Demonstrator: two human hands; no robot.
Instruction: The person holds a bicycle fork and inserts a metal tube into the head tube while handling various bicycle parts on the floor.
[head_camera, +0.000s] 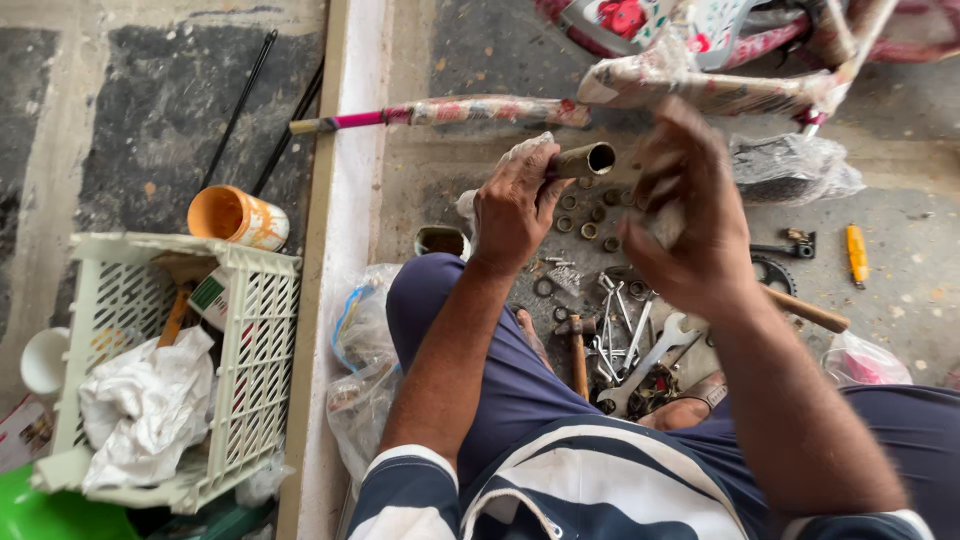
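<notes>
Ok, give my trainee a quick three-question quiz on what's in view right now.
1. True or false: the left hand grips a short metal tube.
2. What lies on the floor straight below the hands? A) a pile of spanners and a hammer; B) a coil of rope; C) a stack of plates.
3. Fill in: the white crate stands on the person's ____ side, with an orange cup behind it.

Key: 1 true; 2 A; 3 left. The right hand is raised near the tube's open end and is blurred, so whether it holds anything cannot be told.
</notes>
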